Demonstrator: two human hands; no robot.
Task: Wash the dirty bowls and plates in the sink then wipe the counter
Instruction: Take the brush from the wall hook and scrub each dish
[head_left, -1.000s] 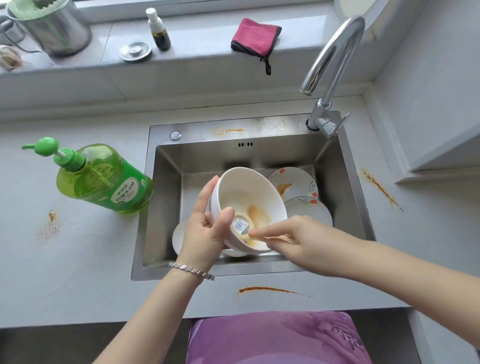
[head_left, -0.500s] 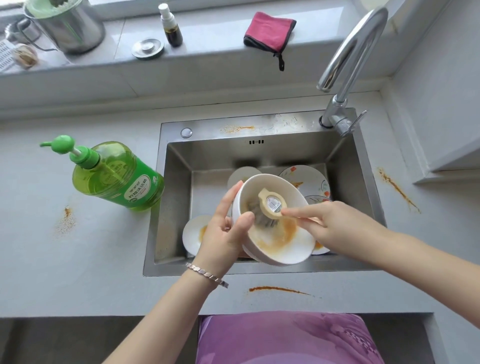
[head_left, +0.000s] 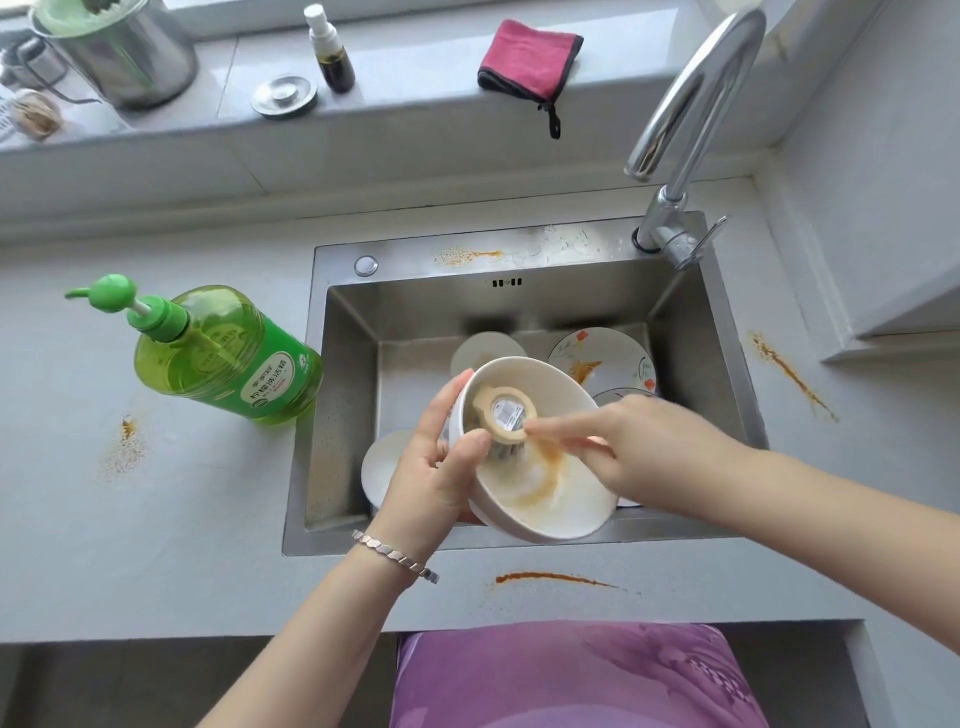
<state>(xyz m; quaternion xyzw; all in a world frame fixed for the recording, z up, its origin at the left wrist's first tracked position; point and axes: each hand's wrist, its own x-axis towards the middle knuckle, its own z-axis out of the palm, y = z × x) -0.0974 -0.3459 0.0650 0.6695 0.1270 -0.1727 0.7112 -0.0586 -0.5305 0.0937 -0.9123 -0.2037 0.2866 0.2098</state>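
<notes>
We hold the white bowl (head_left: 545, 483) tilted above the near half of the sink (head_left: 343, 415), its mouth turned up and to the right, towards us, with its foot hidden behind the left hand (head_left: 434, 470). Orange smears run across its inner wall. That left hand grips the bowl's left rim, thumb inside and fingers behind. The right hand (head_left: 647, 452) is closed round the handle of a brush (head_left: 503, 413), forefinger laid along it; the handle runs roughly left to right and the round beige head sits inside the bowl near the left rim. A small sticker on the head carries print too fine to read. Below in the sink lie a patterned plate (head_left: 605, 358) with orange residue, a small white dish (head_left: 485, 345) and a white plate (head_left: 382, 465) at the left. On the surface (head_left: 156, 545) left of the sink stands a green soap bottle (head_left: 228, 353), pump pointing left; its label bears Chinese writing that we cannot make out. Orange streaks (head_left: 550, 578) mark the surface. The faucet (head_left: 691, 119) rises at the back right, and a pink cloth (head_left: 530, 57) lies on the ledge behind.
</notes>
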